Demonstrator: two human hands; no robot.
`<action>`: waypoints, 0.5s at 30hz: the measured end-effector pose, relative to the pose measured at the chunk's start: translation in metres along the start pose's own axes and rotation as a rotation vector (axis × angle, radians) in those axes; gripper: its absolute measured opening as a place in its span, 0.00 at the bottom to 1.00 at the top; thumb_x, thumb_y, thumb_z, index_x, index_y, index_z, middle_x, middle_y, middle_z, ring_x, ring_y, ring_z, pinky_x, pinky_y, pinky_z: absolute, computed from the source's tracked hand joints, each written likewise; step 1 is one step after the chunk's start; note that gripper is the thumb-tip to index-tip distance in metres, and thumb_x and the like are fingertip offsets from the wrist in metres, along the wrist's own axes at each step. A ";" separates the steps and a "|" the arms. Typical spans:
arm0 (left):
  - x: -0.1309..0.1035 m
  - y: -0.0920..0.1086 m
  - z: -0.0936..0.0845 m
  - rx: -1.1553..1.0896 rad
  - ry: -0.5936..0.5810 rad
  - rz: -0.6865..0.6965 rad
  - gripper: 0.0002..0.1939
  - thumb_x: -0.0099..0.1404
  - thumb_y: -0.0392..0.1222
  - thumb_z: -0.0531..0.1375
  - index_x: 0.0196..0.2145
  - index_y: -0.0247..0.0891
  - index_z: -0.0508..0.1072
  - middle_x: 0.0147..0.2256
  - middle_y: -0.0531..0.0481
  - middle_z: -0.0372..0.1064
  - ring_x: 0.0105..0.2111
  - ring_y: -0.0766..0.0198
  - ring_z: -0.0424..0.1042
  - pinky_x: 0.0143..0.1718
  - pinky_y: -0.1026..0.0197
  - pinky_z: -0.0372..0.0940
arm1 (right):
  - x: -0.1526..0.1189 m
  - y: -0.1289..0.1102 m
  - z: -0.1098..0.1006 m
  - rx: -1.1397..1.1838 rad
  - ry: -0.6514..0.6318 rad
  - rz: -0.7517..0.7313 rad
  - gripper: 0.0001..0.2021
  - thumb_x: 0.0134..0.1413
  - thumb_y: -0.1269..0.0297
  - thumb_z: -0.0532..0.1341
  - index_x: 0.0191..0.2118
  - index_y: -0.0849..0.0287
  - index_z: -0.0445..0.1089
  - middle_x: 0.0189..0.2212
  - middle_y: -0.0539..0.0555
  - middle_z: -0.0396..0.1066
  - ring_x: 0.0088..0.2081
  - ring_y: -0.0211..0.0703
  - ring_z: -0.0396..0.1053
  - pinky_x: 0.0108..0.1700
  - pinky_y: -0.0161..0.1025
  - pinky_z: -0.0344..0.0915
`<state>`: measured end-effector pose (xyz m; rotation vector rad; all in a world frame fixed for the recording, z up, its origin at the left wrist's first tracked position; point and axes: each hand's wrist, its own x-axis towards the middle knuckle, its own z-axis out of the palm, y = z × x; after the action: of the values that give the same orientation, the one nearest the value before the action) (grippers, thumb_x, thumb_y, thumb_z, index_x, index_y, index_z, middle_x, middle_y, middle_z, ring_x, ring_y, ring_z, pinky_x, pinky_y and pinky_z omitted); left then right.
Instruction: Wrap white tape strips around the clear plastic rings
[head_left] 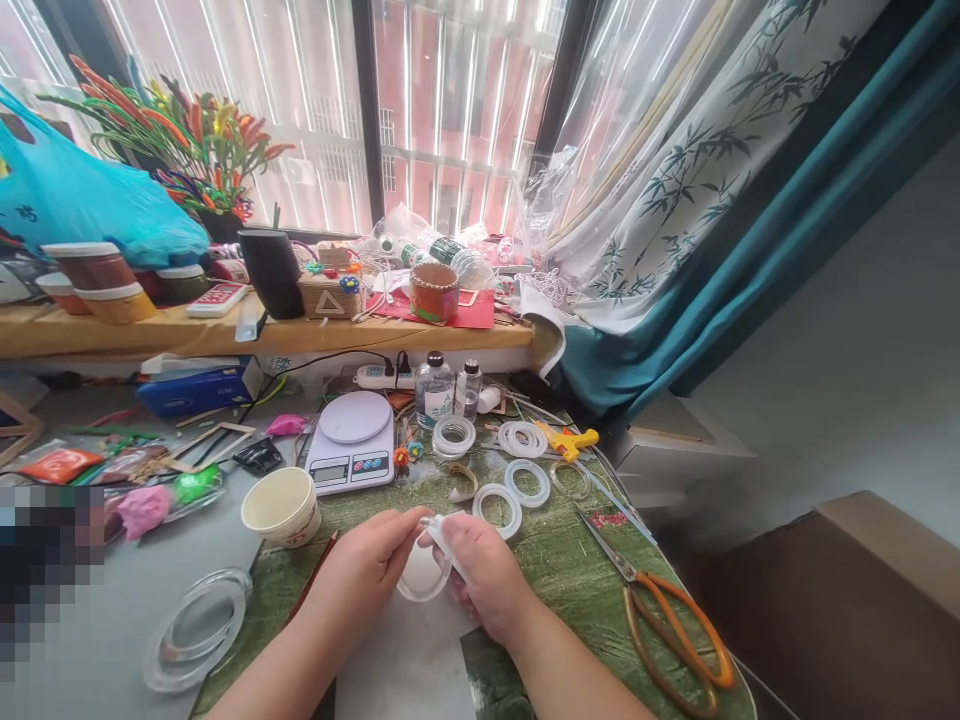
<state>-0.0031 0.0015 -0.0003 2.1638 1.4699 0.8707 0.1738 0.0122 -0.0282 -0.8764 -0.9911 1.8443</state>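
Note:
Between my two hands is a soft white ring mould (424, 598), its lower curve showing above a pale sheet (405, 665). My left hand (375, 560) pinches the top of the ring with thumb and forefinger. Closed around the ring's right side is my right hand (484, 570), where a white part of it bends up under the thumb. The fingers hide some of the ring. Just beyond my hands lie a white ring (497, 490), a translucent ring (527, 462), a stack of rings (454, 420) and a roll of brownish tape (472, 484).
Left of my hands stand paper cups (279, 482) and a kitchen scale (352, 487). Clear bottles (433, 372) are behind. Orange-handled scissors (675, 610) lie at right, near a yellow glue gun (568, 441). Clear rings (154, 655) rest at left. A cluttered sill (300, 338) runs along the back.

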 end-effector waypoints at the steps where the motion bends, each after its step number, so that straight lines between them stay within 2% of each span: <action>1: 0.000 -0.001 -0.001 0.002 -0.003 0.000 0.15 0.74 0.44 0.52 0.45 0.44 0.79 0.36 0.49 0.79 0.35 0.59 0.78 0.36 0.61 0.72 | 0.000 0.001 0.000 0.000 -0.014 -0.009 0.26 0.53 0.39 0.67 0.37 0.62 0.73 0.19 0.42 0.58 0.15 0.28 0.46 0.17 0.31 0.42; 3: 0.000 -0.001 -0.002 -0.005 -0.021 0.008 0.15 0.74 0.43 0.52 0.46 0.45 0.79 0.36 0.48 0.80 0.35 0.59 0.78 0.36 0.61 0.71 | 0.000 0.003 0.000 0.006 -0.028 -0.022 0.25 0.50 0.42 0.71 0.36 0.62 0.73 0.19 0.41 0.56 0.17 0.28 0.46 0.19 0.31 0.43; 5: -0.001 -0.003 -0.003 -0.009 -0.045 0.023 0.15 0.74 0.42 0.52 0.47 0.46 0.79 0.38 0.48 0.80 0.36 0.58 0.79 0.36 0.61 0.71 | 0.000 0.003 0.000 -0.004 -0.011 -0.011 0.26 0.51 0.39 0.69 0.36 0.62 0.73 0.18 0.41 0.54 0.18 0.29 0.45 0.20 0.31 0.42; 8: 0.000 -0.007 -0.002 0.038 0.006 -0.009 0.15 0.73 0.42 0.53 0.48 0.45 0.79 0.42 0.47 0.82 0.39 0.56 0.80 0.40 0.59 0.73 | -0.002 -0.001 0.002 -0.042 0.043 0.012 0.30 0.55 0.33 0.62 0.36 0.63 0.74 0.16 0.41 0.52 0.16 0.30 0.43 0.18 0.32 0.39; 11: 0.000 -0.011 0.001 0.093 0.064 -0.063 0.16 0.72 0.42 0.54 0.49 0.45 0.80 0.44 0.47 0.82 0.41 0.54 0.81 0.42 0.56 0.75 | -0.003 -0.005 0.004 -0.061 0.069 0.019 0.31 0.54 0.33 0.62 0.37 0.63 0.74 0.16 0.41 0.53 0.16 0.30 0.44 0.18 0.32 0.40; 15: 0.000 -0.009 0.006 0.076 0.027 -0.071 0.16 0.72 0.43 0.53 0.49 0.44 0.80 0.44 0.47 0.83 0.42 0.54 0.82 0.43 0.56 0.75 | -0.002 -0.005 0.005 -0.029 0.110 0.060 0.31 0.52 0.32 0.63 0.37 0.62 0.75 0.17 0.42 0.53 0.17 0.31 0.42 0.17 0.33 0.38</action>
<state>-0.0056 0.0050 -0.0103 2.1471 1.6069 0.8359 0.1726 0.0104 -0.0215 -1.0244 -0.9342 1.8142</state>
